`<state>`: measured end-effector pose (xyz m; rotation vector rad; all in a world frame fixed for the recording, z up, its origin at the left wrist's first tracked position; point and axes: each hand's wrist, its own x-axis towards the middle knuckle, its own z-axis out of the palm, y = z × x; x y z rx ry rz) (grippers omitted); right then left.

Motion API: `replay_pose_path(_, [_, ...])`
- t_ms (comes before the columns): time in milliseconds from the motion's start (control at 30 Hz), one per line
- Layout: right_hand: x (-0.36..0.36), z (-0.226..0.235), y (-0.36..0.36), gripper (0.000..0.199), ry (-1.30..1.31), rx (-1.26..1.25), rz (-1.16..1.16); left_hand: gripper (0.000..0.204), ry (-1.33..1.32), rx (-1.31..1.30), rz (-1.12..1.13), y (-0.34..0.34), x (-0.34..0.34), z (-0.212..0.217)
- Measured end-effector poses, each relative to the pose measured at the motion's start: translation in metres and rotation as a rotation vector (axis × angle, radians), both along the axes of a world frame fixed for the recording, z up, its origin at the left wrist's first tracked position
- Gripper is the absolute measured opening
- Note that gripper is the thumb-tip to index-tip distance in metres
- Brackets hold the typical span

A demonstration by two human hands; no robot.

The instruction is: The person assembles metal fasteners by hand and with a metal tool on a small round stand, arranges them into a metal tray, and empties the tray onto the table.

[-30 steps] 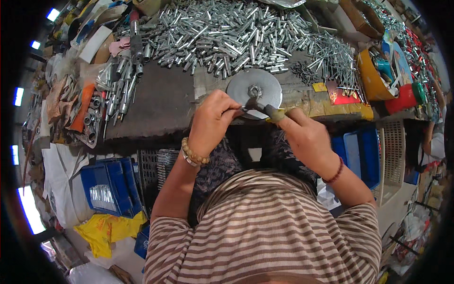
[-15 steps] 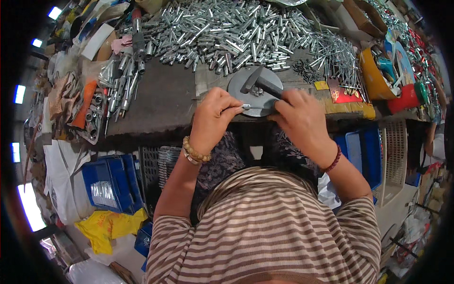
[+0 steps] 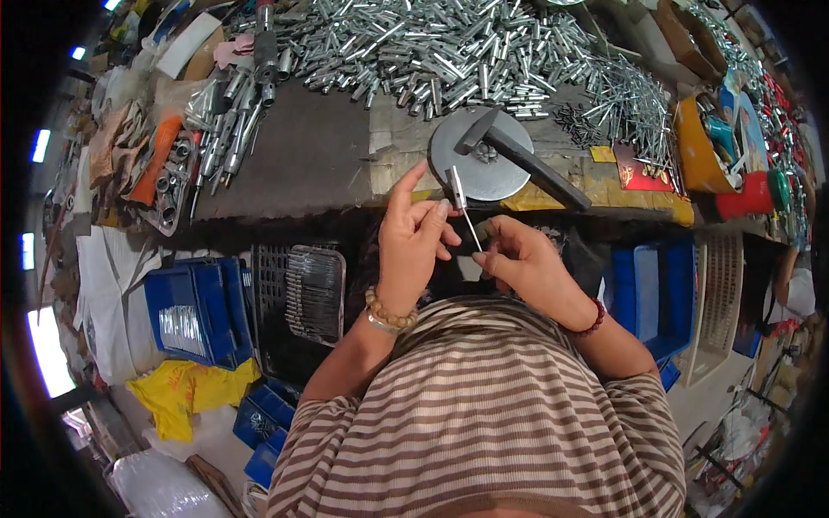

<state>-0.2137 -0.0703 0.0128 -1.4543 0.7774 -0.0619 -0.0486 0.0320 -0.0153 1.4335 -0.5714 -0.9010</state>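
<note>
My left hand (image 3: 414, 237) and my right hand (image 3: 518, 259) are raised together in front of my chest, just below the bench edge. Between them is a thin metal pin with a thicker sleeve (image 3: 460, 197); my left fingertips pinch the sleeve end and my right fingertips pinch the thin lower end. Behind the hands a hammer (image 3: 518, 155) lies with its head on a round steel plate (image 3: 484, 177) on the bench. A large heap of similar silver metal sleeves (image 3: 432, 52) covers the back of the bench.
More metal parts and tools (image 3: 224, 112) lie at the bench's left. A pile of thin pins (image 3: 630, 104) and a yellow tub (image 3: 695, 147) are at the right. Blue crates (image 3: 190, 311), a wire tray (image 3: 315, 289) and a white basket (image 3: 717, 302) sit below.
My right hand has let go of the hammer, which now rests on the round plate. Both hands have pulled back from the plate toward me and now hold the pin between them.
</note>
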Motion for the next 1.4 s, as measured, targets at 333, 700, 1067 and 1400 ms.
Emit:
replay_pose_path(333, [0.014, 0.005, 0.018, 0.028, -0.072, -0.278, 0.067, 0.063, 0.225, -0.165, 0.168, 0.024, 0.009, 0.000])
replay_pose_path(700, [0.012, -0.017, -0.032, 0.034, -0.158, -0.149, -0.149, 0.050, 0.131, 0.334, 0.924, 0.193, 0.097, -0.181])
replay_pose_path(1067, [0.012, -0.020, -0.035, 0.029, -0.188, -0.108, -0.201, 0.046, 0.105, 0.625, 1.016, 0.236, 0.193, -0.286])
replay_pose_path(1400, [0.013, -0.025, -0.031, 0.024, -0.227, -0.110, -0.259, 0.057, -0.238, 1.069, 0.582, 0.233, 0.217, -0.301])
